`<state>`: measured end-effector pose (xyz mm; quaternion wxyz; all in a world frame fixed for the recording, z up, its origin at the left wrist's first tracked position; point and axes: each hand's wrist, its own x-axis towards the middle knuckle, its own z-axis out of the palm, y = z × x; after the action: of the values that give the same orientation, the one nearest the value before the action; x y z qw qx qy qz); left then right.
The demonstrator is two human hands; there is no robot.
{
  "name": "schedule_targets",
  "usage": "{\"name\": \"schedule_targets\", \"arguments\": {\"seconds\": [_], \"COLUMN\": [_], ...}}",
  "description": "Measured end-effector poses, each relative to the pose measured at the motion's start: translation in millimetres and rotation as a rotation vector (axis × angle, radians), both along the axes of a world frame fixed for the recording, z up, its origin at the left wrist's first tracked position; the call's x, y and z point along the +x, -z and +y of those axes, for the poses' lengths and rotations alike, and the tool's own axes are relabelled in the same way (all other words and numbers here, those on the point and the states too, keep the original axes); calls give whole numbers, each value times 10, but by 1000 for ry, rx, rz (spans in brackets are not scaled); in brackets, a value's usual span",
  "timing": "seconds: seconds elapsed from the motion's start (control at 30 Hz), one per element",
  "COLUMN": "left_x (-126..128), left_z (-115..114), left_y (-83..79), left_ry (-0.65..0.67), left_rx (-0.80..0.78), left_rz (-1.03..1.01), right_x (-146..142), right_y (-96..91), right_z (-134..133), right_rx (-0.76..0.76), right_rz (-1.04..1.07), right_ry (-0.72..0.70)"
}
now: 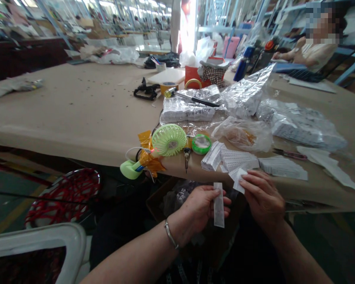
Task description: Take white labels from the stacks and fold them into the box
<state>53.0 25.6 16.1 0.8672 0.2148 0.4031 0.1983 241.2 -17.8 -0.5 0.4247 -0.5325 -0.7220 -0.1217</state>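
My left hand (pixel 199 207) is closed on a narrow white label strip (pixel 218 205), held upright just below the table's front edge. My right hand (pixel 262 195) pinches a small folded white label (pixel 239 178) beside it, a little higher. Stacks of white labels (pixel 233 159) lie on the table right above both hands. A silver bracelet (pixel 170 234) circles my left wrist.
A green mini fan (pixel 168 140) on a stand with yellow tape, a green tape roll (pixel 201 143) and a screwdriver (pixel 186 156) sit at the table edge. Clear plastic bags (pixel 298 124) of labels spread behind. Another person (pixel 310 51) sits at the far right. A red-strung basket (pixel 65 195) stands lower left.
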Motion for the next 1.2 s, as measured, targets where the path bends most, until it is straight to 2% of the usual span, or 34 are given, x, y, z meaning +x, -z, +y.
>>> {"name": "schedule_targets", "arguments": {"seconds": [0.1,0.23,0.4,0.53,0.6,0.67,0.7,0.77,0.83,0.87,0.93,1.03,1.2], "left_x": [31,49,-7,-14,4,18,20,14,3,-1,-4,-5,-27], "left_z": [3,-15,-28,-44,-58,-71,-75,-78,-81,-85,-101,-132,-145], "left_y": [-34,-67,-57,-53,-64,-78,-83,-80,-56,-38,1,50,58], "left_ry": [5,-64,-61,-3,-21,-30,-17,21,32,32,41,53,56], "left_rx": [15,17,-37,10,34,21,9,-19,-23,-21,-23,-30,-29], "left_rz": [-77,-187,-211,-202,-178,-129,-94,-20,20,29,36,48,67], "right_x": [-177,-348,-371,-379,-350,-244,-155,85,356,478,669,830,992], "right_y": [-16,4,18,-23,-46,-47,-35,12,77,111,165,191,129], "right_z": [-86,-178,-233,-271,-296,-313,-317,-320,-328,-336,-360,-392,-391], "right_rx": [-23,-117,-182,-190,-191,-184,-172,-132,-113,-140,-225,-267,-134], "right_rz": [-4,-73,-117,-128,-135,-131,-126,-123,-163,-208,-301,-364,-260], "right_ry": [-137,-299,-353,-371,-367,-323,-258,-12,327,453,588,574,410]}}
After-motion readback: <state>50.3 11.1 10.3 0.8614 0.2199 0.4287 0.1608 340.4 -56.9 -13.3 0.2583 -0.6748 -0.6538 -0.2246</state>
